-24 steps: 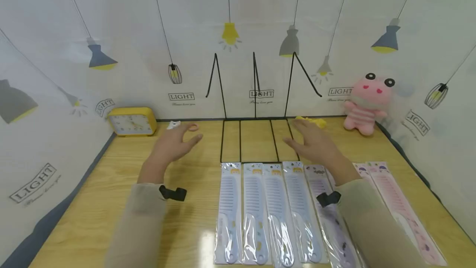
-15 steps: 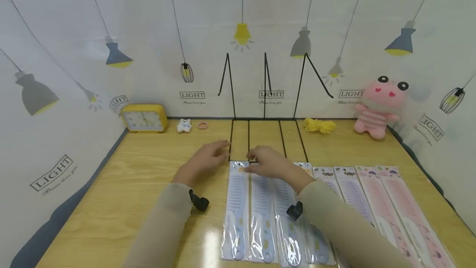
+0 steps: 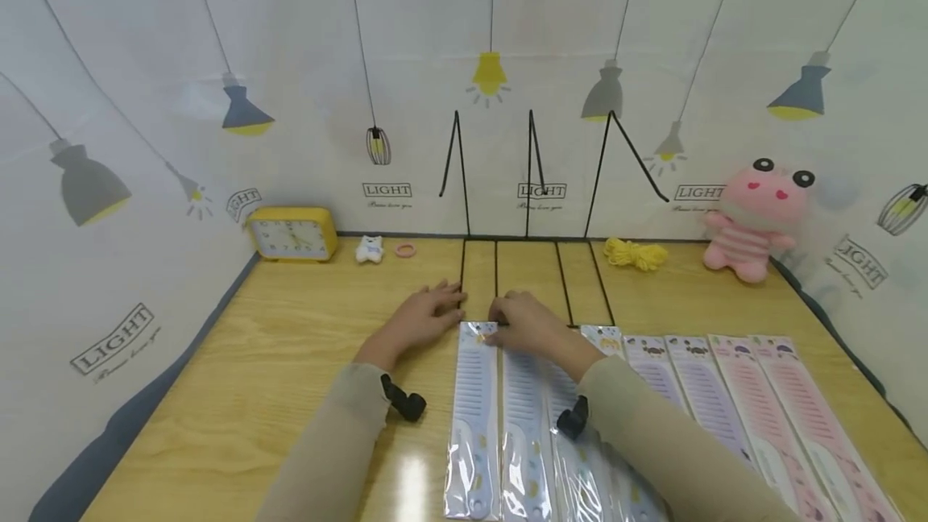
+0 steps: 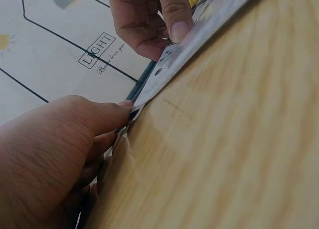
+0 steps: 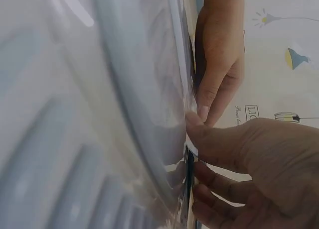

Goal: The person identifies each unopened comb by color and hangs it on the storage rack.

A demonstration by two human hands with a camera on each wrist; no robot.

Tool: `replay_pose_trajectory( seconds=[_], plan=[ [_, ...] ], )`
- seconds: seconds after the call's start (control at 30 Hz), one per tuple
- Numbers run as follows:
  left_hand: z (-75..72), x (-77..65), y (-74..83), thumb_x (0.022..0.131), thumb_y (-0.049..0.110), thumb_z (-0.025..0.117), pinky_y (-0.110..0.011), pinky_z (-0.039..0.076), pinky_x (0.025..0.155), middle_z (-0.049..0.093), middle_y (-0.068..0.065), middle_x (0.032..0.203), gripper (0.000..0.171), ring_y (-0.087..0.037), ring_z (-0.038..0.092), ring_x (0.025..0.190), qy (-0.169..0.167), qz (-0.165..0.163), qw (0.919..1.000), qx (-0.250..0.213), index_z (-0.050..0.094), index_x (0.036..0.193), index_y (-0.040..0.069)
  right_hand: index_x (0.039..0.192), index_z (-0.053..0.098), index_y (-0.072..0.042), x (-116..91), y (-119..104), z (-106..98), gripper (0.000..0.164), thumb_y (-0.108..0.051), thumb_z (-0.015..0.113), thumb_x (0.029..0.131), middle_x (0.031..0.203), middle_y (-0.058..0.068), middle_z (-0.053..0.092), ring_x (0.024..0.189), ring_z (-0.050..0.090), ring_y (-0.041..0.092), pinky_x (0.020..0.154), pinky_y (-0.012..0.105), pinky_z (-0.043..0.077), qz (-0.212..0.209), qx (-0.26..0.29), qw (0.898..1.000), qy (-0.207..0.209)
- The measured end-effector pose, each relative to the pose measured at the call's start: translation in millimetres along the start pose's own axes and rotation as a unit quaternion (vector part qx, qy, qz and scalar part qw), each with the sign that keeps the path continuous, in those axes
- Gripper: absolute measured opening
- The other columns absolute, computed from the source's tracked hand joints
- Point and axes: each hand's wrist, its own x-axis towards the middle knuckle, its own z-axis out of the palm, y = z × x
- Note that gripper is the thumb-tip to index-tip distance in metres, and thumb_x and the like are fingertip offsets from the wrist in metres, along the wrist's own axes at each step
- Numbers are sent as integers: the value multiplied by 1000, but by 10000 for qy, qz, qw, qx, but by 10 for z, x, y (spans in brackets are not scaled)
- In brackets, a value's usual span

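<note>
A blue comb in a clear packet (image 3: 474,417) lies at the left end of a row of packaged combs on the wooden table. My right hand (image 3: 528,322) pinches this packet's top edge, thumb on its printed header and fingers bent at the edge. My left hand (image 3: 420,321) is at the packet's top left corner, fingers extended and spread. In the left wrist view the left thumb (image 4: 117,108) reaches the packet's corner. In the right wrist view a packet (image 5: 139,79) fills the left side, with the right hand (image 5: 249,169) at its edge. More blue combs (image 3: 524,425) lie partly under my right arm.
Purple combs (image 3: 703,393) and pink combs (image 3: 768,409) continue the row rightwards. Along the back stand a yellow clock (image 3: 292,234), a white bear figure (image 3: 370,249), a pink ring (image 3: 405,250), a yellow yarn bundle (image 3: 635,254) and a pink plush toy (image 3: 754,220). Black lines (image 3: 496,280) mark the table.
Both hands have come inward and down from the back of the table to the leftmost packet's top. The right hand now pinches its edge. The view has shifted a little left.
</note>
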Motion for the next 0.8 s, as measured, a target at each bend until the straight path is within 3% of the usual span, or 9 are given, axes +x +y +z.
replay_pose_trajectory(
  seconds=[0.27, 0.4, 0.47, 0.53, 0.57, 0.7, 0.8],
  plan=[
    [-6, 5, 5, 105, 37, 54, -39, 12, 124, 40, 2, 158, 43, -19, 24, 150, 27, -116, 9999, -106, 58, 144, 19, 99, 68, -10, 45, 43, 28, 22, -27, 78, 90, 94, 0, 64, 86, 60, 16, 79, 36, 54, -56, 490, 9985, 233],
    [0, 8, -12, 105, 36, 53, -40, 14, 124, 39, 4, 158, 42, -17, 25, 150, 7, -170, 9999, -28, 57, 144, 21, 95, 67, -13, 36, 61, -27, 15, -25, 76, 92, 90, -2, 67, 82, 61, 14, 74, 34, 53, -26, 1116, 9933, 297],
    [-1, 13, -21, 105, 33, 53, -42, 16, 123, 40, 4, 158, 40, -18, 27, 149, 34, -153, 9999, 5, 58, 144, 21, 96, 68, -12, 10, 34, -110, 14, -25, 75, 93, 92, 0, 69, 83, 64, 16, 75, 35, 55, 63, 1773, 9835, 367],
    [-7, 16, -27, 104, 28, 55, -43, 21, 122, 42, 0, 157, 39, -21, 32, 147, 107, -154, 9998, -9, 61, 141, 18, 100, 70, -9, -17, -21, -229, 16, -23, 74, 93, 96, 4, 71, 87, 68, 18, 81, 39, 58, 135, 2754, 9604, 401],
    [-14, 18, -29, 102, 27, 56, -43, 25, 121, 46, -2, 155, 38, -22, 37, 145, 154, -147, 9998, -30, 63, 138, 17, 104, 70, -7, -33, -60, -303, 18, -21, 73, 94, 99, 7, 72, 89, 69, 20, 86, 43, 58, 139, 3299, 9430, 414],
    [-44, 7, -24, 96, 30, 64, -42, 35, 116, 55, -9, 146, 37, -29, 48, 137, 280, -117, 9995, -112, 69, 130, 15, 109, 69, 2, -133, -258, -620, 23, -15, 73, 94, 106, 17, 71, 91, 72, 26, 88, 46, 58, 1, 5139, 8553, 658],
    [-68, -10, -19, 95, 36, 65, -43, 33, 117, 57, -9, 144, 43, -30, 49, 136, 226, 51, 9997, -56, 65, 134, 16, 103, 71, 2, -217, -413, -808, 17, -11, 74, 93, 104, 16, 72, 89, 72, 25, 83, 41, 61, -492, 5755, 8068, 1245]
  ],
)
